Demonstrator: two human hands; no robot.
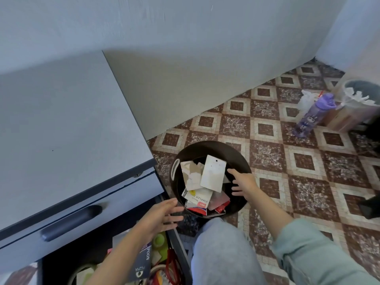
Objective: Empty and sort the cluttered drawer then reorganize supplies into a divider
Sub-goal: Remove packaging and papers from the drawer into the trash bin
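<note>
Drawer [178, 242] found pulled open just left of the bin [238, 160] and nearer the camera, crowded with supplies: a dark blue booklet [144, 262], something green, something red, a roll at the bottom edge, all too packed to name further. Saw the bin itself standing on the tiled floor [287, 161], loaded with torn packaging, with a stapler packet [198, 199] at its near side and a white card [212, 173] topping the heap. Could not tell the card as settled or dropping.

Noted the left hand [158, 217] at the bin's near-left rim, fingers [172, 201] straight, spread and holding nothing. Noted likewise the right hand [243, 183] above the bin's right half, fingers [233, 171] apart and empty.

Read the step as discarding rubbish out of the drawer, early in the task, with the drawer far from emptied and no divider in view.

To do it well, needed to drop waste over the bin's middle, not its rim, given the tall heap and loose sheets apt to slide off onto the floor. Seemed worth pressing the stack flat with an open palm. Judged it best to reach left of the bin for one kind of thing at a time, and to set keepers up on the worktop [61, 120], left of and beyond the bin, apart from the waste. Risked tipping the bin by leaning on its rim.
</note>
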